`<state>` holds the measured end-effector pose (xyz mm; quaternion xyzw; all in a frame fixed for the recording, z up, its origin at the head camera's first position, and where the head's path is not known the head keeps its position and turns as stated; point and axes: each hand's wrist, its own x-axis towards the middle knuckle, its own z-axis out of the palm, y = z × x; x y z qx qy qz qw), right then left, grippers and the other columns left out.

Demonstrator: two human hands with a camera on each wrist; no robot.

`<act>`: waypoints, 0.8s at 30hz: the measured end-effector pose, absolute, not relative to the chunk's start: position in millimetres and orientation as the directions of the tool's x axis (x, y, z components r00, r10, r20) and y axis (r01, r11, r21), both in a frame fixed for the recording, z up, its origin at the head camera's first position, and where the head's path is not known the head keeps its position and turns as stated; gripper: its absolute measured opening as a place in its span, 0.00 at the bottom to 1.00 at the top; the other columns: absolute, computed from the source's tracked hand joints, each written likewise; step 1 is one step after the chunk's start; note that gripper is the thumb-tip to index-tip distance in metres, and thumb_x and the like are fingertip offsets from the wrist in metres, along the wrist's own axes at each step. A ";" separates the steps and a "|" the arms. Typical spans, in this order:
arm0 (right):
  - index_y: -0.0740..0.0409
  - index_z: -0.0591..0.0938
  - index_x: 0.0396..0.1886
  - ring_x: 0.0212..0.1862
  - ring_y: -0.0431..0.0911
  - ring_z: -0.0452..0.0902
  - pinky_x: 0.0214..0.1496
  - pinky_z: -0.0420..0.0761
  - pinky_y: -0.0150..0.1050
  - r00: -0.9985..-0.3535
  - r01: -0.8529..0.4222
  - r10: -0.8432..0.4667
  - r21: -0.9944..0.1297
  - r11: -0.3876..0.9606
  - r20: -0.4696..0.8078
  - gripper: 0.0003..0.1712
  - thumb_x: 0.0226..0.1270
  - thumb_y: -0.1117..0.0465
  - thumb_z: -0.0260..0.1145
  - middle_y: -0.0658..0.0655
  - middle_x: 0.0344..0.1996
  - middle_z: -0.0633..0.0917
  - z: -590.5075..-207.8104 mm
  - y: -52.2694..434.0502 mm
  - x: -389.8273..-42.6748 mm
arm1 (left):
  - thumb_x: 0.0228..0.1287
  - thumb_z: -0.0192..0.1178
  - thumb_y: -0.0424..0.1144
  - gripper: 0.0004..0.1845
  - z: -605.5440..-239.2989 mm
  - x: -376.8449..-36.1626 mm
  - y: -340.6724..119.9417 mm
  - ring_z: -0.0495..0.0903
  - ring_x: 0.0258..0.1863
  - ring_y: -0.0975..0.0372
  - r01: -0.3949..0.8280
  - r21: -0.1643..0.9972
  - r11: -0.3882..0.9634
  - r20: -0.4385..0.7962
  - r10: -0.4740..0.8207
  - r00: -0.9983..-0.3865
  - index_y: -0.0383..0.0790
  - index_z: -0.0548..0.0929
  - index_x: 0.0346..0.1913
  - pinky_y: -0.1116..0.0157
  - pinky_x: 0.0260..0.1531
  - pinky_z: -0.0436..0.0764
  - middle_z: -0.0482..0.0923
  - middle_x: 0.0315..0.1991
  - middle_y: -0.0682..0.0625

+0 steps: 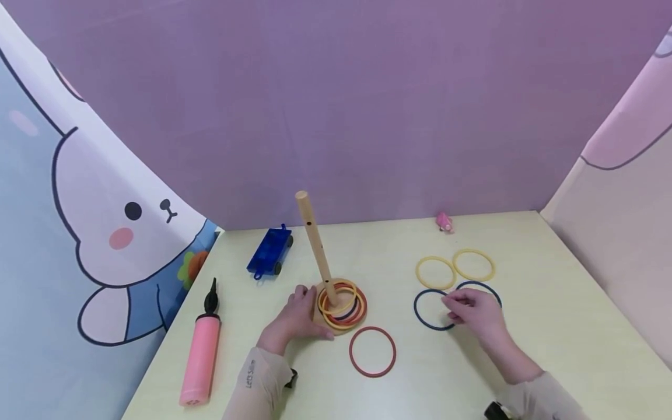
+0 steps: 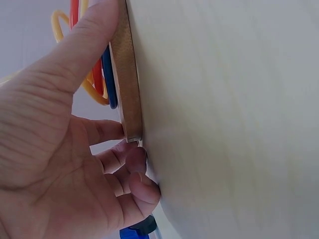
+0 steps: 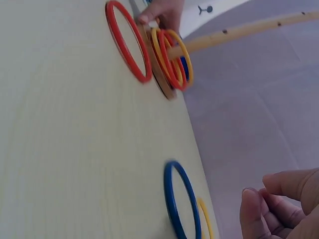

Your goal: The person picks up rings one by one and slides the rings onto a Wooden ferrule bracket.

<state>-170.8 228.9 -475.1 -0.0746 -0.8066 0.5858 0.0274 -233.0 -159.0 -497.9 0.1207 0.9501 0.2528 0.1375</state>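
My left hand (image 1: pixel 300 315) grips the edge of a wooden base (image 2: pixel 128 94), thumb along one side and fingers at another. From the base rises a wooden post (image 1: pixel 317 245), with several yellow, red and blue rings loosely stacked round its foot. In the head view my right hand (image 1: pixel 479 312) hovers over two blue rings, overlapping the left blue ring (image 1: pixel 415 309) and partly hiding the right blue ring (image 1: pixel 475 283). Its fingers bend loosely toward the thumb, with nothing between them in the right wrist view. A single red ring (image 1: pixel 395 352) lies flat in front of the base.
Behind the blue rings lie a left yellow ring (image 1: pixel 417 271) and a right yellow ring (image 1: pixel 494 268). A blue toy cart (image 1: pixel 269 252) and a pink hand pump (image 1: pixel 201 359) lie to the left. A small pink toy (image 1: pixel 444 222) sits near the back edge.
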 end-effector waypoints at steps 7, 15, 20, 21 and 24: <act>0.76 0.81 0.44 0.26 0.44 0.84 0.31 0.83 0.35 -0.971 0.144 0.232 -0.900 0.412 -0.050 0.17 0.64 0.64 0.68 0.64 0.32 0.87 -475.9 275.6 -166.0 | 0.33 0.78 0.64 0.64 -498.7 -234.1 -159.4 0.62 0.60 0.49 0.151 0.520 0.841 -0.202 0.293 -0.935 0.41 0.59 0.74 0.44 0.59 0.70 0.58 0.65 0.41; 0.71 0.84 0.40 0.24 0.44 0.80 0.26 0.76 0.35 -0.959 0.217 0.282 -0.736 0.642 -0.037 0.16 0.65 0.59 0.68 0.56 0.25 0.86 -489.8 314.3 -167.7 | 0.34 0.78 0.63 0.64 -496.8 -232.9 -159.0 0.62 0.60 0.49 0.160 0.518 0.840 -0.194 0.298 -0.935 0.41 0.59 0.75 0.44 0.58 0.71 0.59 0.64 0.41; 0.67 0.84 0.33 0.23 0.44 0.76 0.30 0.68 0.39 -0.962 0.235 0.269 -0.667 0.707 -0.054 0.16 0.62 0.55 0.69 0.51 0.19 0.83 -492.3 321.2 -169.5 | 0.34 0.79 0.62 0.64 -495.8 -232.1 -158.1 0.62 0.60 0.49 0.158 0.522 0.838 -0.196 0.298 -0.934 0.40 0.58 0.75 0.44 0.59 0.71 0.59 0.64 0.41; 0.66 0.84 0.31 0.23 0.44 0.75 0.30 0.68 0.39 -0.963 0.234 0.263 -0.656 0.717 -0.057 0.16 0.62 0.55 0.69 0.50 0.18 0.82 -492.7 321.6 -169.9 | 0.34 0.78 0.62 0.64 -496.0 -232.2 -158.0 0.62 0.60 0.49 0.157 0.522 0.838 -0.198 0.298 -0.934 0.40 0.58 0.75 0.44 0.59 0.71 0.59 0.65 0.41; 0.63 0.85 0.26 0.23 0.45 0.73 0.31 0.65 0.41 -0.968 0.224 0.244 -0.620 0.752 -0.054 0.15 0.62 0.54 0.68 0.48 0.15 0.80 -494.2 322.8 -171.7 | 0.34 0.78 0.63 0.64 -496.7 -232.3 -158.0 0.62 0.60 0.49 0.149 0.523 0.840 -0.204 0.292 -0.934 0.41 0.58 0.75 0.44 0.59 0.71 0.58 0.65 0.41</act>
